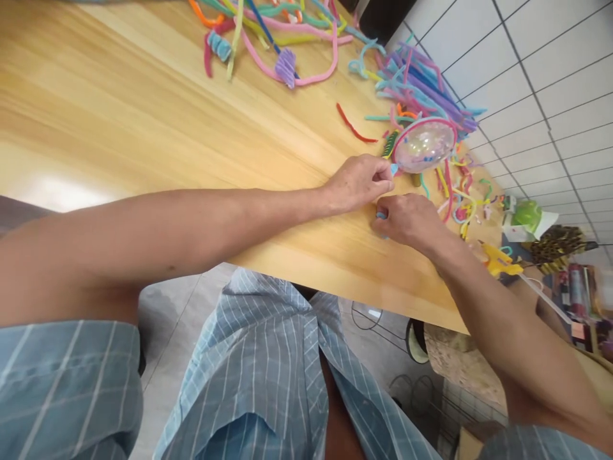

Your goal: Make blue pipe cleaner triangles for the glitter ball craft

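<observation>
My left hand [360,182] is closed in a pinch over the table, with a short bit of light blue pipe cleaner [394,169] showing at its fingertips. Just below and to the right, my right hand [409,217] is curled shut, and a light blue fuzzy end [382,216] peeks out between its fingers. Whether both bits belong to one piece is hidden by the fingers. Right behind my hands is a clear round bowl [426,145] with a pink rim. A green-and-yellow striped piece [390,144] lies beside it.
Loose pipe cleaners [306,32] lie at the back, near a purple coiled piece [286,67]. A bundle of purple and blue stems [421,83] rests by the tiled wall [517,76]. A red stem [354,124] and a yellow glue gun [500,260] are on the wooden table [143,128].
</observation>
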`<state>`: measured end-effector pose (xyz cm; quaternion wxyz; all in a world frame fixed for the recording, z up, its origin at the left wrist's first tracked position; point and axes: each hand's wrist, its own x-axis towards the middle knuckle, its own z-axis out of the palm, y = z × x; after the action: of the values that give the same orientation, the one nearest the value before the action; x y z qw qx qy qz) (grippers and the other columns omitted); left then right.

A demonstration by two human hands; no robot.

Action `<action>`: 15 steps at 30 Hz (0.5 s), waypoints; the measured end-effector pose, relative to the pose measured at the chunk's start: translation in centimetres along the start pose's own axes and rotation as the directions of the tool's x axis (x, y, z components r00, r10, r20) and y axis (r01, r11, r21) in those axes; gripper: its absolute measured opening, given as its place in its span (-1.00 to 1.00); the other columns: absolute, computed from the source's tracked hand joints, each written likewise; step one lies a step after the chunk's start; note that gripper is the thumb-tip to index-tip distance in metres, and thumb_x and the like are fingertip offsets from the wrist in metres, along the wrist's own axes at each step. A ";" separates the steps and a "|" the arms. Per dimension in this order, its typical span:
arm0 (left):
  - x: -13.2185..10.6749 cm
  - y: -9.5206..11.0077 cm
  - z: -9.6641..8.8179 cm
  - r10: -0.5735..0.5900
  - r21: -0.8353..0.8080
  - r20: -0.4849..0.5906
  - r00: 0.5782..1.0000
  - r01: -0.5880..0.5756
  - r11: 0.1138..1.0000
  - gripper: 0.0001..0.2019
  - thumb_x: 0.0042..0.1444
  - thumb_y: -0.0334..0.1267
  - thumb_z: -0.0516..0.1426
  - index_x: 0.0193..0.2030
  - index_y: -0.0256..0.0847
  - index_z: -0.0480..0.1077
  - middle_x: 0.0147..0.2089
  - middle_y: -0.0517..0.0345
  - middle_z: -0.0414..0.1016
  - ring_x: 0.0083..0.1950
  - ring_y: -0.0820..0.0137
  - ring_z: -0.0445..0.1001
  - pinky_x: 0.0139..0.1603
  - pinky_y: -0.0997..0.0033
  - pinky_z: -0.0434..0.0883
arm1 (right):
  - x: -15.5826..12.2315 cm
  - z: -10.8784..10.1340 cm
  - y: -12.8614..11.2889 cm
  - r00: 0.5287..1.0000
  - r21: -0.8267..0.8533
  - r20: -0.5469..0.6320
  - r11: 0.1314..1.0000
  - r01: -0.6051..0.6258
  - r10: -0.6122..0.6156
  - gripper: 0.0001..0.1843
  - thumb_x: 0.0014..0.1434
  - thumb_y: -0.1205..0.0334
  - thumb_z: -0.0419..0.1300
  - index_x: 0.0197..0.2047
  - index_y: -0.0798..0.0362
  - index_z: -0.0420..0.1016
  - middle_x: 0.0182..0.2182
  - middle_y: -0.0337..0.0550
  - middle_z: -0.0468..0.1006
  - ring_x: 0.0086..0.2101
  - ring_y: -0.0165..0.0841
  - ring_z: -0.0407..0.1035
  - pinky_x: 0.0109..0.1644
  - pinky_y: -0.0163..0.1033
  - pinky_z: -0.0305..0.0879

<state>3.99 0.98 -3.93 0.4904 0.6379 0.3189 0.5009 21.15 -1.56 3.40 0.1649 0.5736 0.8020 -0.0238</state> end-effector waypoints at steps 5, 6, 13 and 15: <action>0.1 -0.1 -0.1 -0.002 -0.016 -0.013 1.000 0.002 1.000 -0.86 0.17 -0.42 0.27 -0.42 -0.21 0.53 -0.36 0.17 0.60 -0.26 0.37 0.50 -0.08 0.28 0.44 | -0.6 -1.7 0.5 0.999 0.162 0.034 0.986 0.026 -0.032 -0.75 0.01 0.24 0.45 -0.55 -0.06 0.46 -0.64 -0.24 0.38 -0.53 -0.31 0.27 -0.40 -0.16 0.00; 0.2 0.0 -0.2 -0.015 -0.033 -0.012 1.000 0.014 0.999 -0.86 0.18 -0.41 0.28 -0.41 -0.21 0.53 -0.37 0.17 0.59 -0.27 0.39 0.49 -0.10 0.30 0.44 | -1.1 -2.2 0.8 0.999 0.287 0.036 0.958 0.023 -0.035 -0.77 0.05 0.19 0.45 -0.52 -0.06 0.49 -0.62 -0.25 0.41 -0.52 -0.33 0.27 -0.40 -0.17 0.03; 0.0 1.9 -0.4 -0.213 -0.282 0.370 0.904 0.328 0.901 -0.89 0.20 -0.48 0.30 -0.36 -0.28 0.56 -0.39 0.15 0.62 -0.43 0.50 0.50 -0.27 0.39 0.48 | -4.1 -1.8 2.7 0.991 0.933 -0.076 0.360 0.030 0.113 -0.57 -0.01 -0.14 0.61 -0.40 -0.04 0.58 -0.48 -0.26 0.53 -0.45 -0.36 0.33 -0.36 -0.22 0.29; -0.4 2.8 -0.4 -0.248 -0.287 0.438 0.864 0.396 0.872 -0.90 0.22 -0.46 0.30 -0.34 -0.30 0.58 -0.39 0.14 0.63 -0.42 0.50 0.53 -0.28 0.43 0.50 | -4.1 -0.9 2.6 0.993 0.958 -0.076 0.281 0.049 0.087 -0.55 -0.06 -0.15 0.65 -0.41 -0.03 0.60 -0.48 -0.25 0.54 -0.44 -0.36 0.34 -0.35 -0.22 0.30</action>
<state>3.22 -0.15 -1.38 0.7318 0.5574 0.2199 0.3246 24.51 -4.26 5.85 -0.2575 0.5678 0.6285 -0.4650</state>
